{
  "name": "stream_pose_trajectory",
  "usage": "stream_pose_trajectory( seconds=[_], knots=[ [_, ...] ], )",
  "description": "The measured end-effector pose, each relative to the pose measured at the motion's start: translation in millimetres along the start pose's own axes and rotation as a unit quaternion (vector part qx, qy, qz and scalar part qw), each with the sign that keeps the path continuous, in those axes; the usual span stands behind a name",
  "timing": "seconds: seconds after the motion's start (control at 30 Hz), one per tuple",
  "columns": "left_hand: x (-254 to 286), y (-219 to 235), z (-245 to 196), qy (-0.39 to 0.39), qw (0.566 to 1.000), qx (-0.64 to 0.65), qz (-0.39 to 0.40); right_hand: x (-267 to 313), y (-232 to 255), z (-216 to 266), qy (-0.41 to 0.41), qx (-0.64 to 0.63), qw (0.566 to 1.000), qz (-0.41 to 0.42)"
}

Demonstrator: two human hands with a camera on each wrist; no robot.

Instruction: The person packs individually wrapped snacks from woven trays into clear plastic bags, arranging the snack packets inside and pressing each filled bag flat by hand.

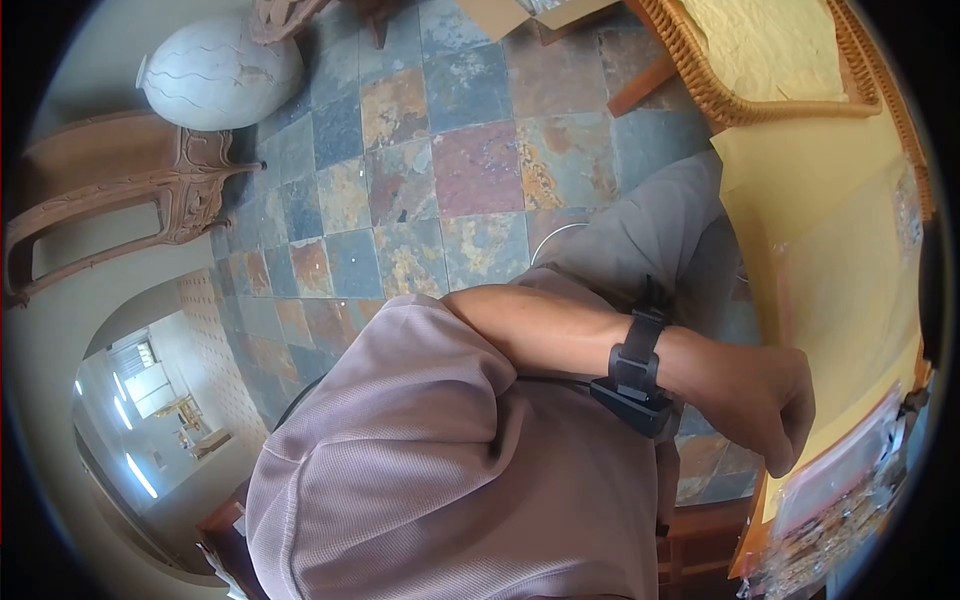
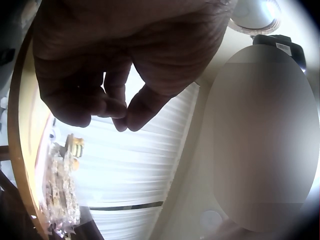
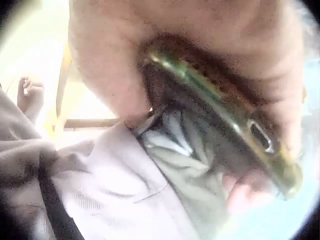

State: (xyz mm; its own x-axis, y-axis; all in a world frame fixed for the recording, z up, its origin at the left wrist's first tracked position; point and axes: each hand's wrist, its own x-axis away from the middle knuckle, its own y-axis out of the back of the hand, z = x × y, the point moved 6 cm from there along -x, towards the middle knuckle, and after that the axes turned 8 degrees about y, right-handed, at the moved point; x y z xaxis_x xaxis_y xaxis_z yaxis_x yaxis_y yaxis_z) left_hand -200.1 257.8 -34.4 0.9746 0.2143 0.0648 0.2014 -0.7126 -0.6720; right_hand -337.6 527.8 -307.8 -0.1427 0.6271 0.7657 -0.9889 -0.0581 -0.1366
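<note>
My left hand (image 1: 752,393) hangs bent at the wrist beside the yellow-covered table (image 1: 830,250). In the left wrist view its fingers are loosely curled and the fingertips meet the thumb, with nothing visible between them. Clear plastic packets (image 1: 845,500) with small beaded pieces lie on the table close to this hand. The right wrist view shows my right hand (image 3: 225,40) gripping a smartphone (image 3: 220,105) by its edges, thumb on one side and fingers on the other. A port shows on the phone's end. The head view does not include the right hand.
A wicker-edged frame (image 1: 757,108) with crumpled yellow material stands at the upper right. Slate tiles (image 1: 470,170) cover the floor. Across the room are a carved wooden bench (image 1: 190,180) and a large white pot (image 1: 220,75). An open cardboard box (image 1: 495,15) sits at the top.
</note>
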Motion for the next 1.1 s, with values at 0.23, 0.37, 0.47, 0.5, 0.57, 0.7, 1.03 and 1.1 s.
stream_pose_trajectory(
  seconds=[0.23, 0.37, 0.47, 0.5, 0.57, 0.7, 1.03, 1.1],
  knots=[
    [-1, 5, 9, 0.015, 0.996, -0.091, -0.007, 123, 20, -31, -0.071, -0.078, 0.980, -0.168],
    [11, 2, 32, 0.089, 0.957, -0.268, 0.066, 149, -8, 23, -0.072, -0.276, 0.905, -0.314],
    [-2, 3, 85, 0.158, 0.852, -0.490, 0.089, 110, -6, 29, 0.074, -0.454, 0.843, -0.281],
    [-9, 9, 115, 0.147, 0.825, -0.539, 0.085, 101, -6, 35, 0.112, -0.455, 0.845, -0.258],
    [-22, 13, 167, 0.149, 0.771, -0.611, 0.102, 87, -9, 44, 0.155, -0.470, 0.840, -0.221],
    [-33, 0, 214, 0.141, 0.784, -0.596, 0.101, 82, -14, 58, 0.208, -0.504, 0.813, -0.204],
    [-39, -8, 250, 0.159, 0.706, -0.682, 0.105, 85, -6, 40, 0.213, -0.528, 0.779, -0.262],
    [-42, -1, 242, 0.178, 0.755, -0.628, 0.068, 93, -8, 47, 0.229, -0.509, 0.796, -0.233]
  ],
)
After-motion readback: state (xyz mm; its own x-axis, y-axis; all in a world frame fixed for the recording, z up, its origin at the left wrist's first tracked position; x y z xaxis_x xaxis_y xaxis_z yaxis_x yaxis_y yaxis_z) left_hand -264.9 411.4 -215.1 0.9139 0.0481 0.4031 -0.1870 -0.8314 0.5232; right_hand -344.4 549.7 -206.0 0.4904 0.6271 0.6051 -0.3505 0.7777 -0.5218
